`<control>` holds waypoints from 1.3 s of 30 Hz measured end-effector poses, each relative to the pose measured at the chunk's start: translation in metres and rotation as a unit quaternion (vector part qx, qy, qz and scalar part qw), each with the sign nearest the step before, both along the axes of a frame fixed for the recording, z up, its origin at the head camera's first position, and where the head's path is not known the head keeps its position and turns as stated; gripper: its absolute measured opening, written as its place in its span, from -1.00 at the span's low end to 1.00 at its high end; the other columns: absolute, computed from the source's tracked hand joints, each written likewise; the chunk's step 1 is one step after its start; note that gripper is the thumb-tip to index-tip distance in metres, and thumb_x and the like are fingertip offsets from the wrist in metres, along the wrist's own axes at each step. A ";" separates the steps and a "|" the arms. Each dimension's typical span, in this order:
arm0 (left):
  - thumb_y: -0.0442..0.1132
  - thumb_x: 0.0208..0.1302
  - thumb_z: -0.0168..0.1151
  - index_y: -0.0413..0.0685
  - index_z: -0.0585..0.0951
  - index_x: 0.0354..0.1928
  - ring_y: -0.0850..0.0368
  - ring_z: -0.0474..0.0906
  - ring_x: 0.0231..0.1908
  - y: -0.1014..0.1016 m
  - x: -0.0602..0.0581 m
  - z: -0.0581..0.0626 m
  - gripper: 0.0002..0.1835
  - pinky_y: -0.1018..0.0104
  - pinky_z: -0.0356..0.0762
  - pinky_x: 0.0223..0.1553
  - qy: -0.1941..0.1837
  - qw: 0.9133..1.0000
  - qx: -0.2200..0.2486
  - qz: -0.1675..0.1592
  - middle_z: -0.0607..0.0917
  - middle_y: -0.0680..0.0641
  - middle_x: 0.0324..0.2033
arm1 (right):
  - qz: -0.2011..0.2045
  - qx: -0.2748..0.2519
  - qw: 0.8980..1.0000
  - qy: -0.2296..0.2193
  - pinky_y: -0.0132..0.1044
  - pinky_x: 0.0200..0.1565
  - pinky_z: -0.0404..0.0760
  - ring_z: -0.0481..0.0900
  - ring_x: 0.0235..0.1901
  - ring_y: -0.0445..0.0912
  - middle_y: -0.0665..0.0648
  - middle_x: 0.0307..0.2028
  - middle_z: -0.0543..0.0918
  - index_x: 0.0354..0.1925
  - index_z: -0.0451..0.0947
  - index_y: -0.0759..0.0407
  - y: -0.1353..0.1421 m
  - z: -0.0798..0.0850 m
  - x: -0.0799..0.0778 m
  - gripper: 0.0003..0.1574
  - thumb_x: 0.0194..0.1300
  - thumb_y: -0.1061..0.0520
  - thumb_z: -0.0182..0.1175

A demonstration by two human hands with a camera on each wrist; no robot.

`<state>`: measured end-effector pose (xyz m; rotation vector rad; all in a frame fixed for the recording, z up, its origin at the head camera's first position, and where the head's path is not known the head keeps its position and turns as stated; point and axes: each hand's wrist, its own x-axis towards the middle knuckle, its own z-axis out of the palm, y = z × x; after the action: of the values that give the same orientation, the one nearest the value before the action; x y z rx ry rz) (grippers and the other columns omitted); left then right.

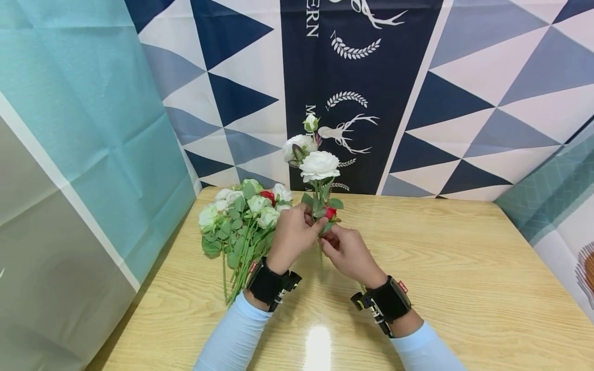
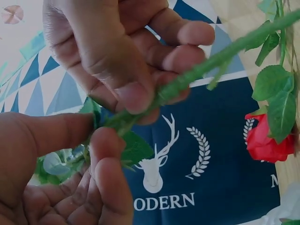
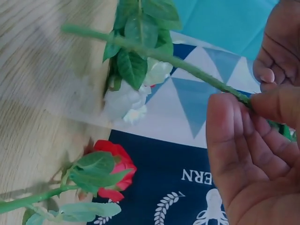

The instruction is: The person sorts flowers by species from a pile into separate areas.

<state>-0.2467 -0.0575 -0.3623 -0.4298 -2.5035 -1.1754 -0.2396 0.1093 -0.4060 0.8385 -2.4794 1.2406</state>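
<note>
A white artificial flower, with a second bloom, a bud and leaves, stands nearly upright between my hands. My left hand pinches its stem just under the leaves. Lower down, my right hand pinches the same green stem between thumb and fingers. Both hands are close together on it in the left wrist view, where the bare stem end runs off to the upper right. Behind the hands, a red rose with green leaves lies on the table; the hands hide part of it in the head view.
A pile of white, pale green and red flowers lies on the wooden table left of my hands, stems towards me. A patterned cloth hangs behind the table, and a turquoise one hangs at the left.
</note>
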 end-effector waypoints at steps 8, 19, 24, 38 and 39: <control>0.14 0.37 0.33 -0.12 0.75 0.01 0.12 0.63 -0.33 -0.007 -0.003 0.002 -0.53 0.26 0.57 -0.30 0.006 0.999 0.035 0.008 0.71 -0.07 -0.12 | 0.004 0.006 1.000 0.004 -0.34 -0.50 0.51 0.45 -0.57 -0.24 -0.03 -0.49 0.57 -0.21 0.56 0.22 0.003 0.001 -0.001 -0.92 0.45 0.34 0.15; -0.11 0.48 0.27 -0.15 0.77 0.01 0.04 0.67 -0.20 -0.020 -0.019 -0.005 -0.72 0.23 0.64 -0.27 0.033 0.989 0.140 -0.036 0.76 -0.10 -0.03 | 0.053 0.024 0.998 -0.040 -0.34 -0.48 0.54 0.51 -0.53 -0.23 -0.04 -0.50 0.55 -0.25 0.54 0.26 0.005 -0.001 -0.003 -0.90 0.48 0.33 0.13; -0.19 0.44 0.32 -0.15 0.77 -0.10 0.03 0.68 -0.24 -0.018 -0.020 -0.008 -0.81 0.22 0.63 -0.29 0.014 0.985 0.167 -0.040 0.78 -0.10 -0.18 | 0.100 0.027 0.991 -0.084 -0.30 -0.35 0.63 0.65 -0.41 -0.04 0.12 -0.40 0.63 -0.17 0.51 0.29 0.009 -0.006 -0.005 -0.89 0.56 0.30 0.05; -0.21 0.44 0.31 -0.14 0.74 -0.17 0.04 0.65 -0.22 -0.013 -0.016 -0.007 -0.86 0.17 0.61 -0.23 -0.005 0.988 0.154 -0.022 0.75 -0.07 -0.24 | 0.122 0.037 0.987 -0.098 -0.27 -0.28 0.67 0.69 -0.32 0.11 0.12 -0.34 0.65 -0.15 0.49 0.25 0.014 -0.012 -0.011 -0.86 0.61 0.25 0.02; -0.21 0.44 0.31 -0.15 0.74 -0.16 0.04 0.65 -0.22 -0.013 -0.015 -0.005 -0.86 0.17 0.60 -0.23 -0.008 0.988 0.153 -0.026 0.75 -0.08 -0.24 | 0.122 0.038 0.987 -0.096 -0.27 -0.28 0.67 0.70 -0.32 0.11 0.12 -0.34 0.65 -0.15 0.49 0.24 0.015 -0.011 -0.011 -0.87 0.60 0.25 0.02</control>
<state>-0.2613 -0.0709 -0.3673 -0.4059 -2.2829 -1.5567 -0.2504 0.1241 -0.4170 1.1186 -2.6521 1.3719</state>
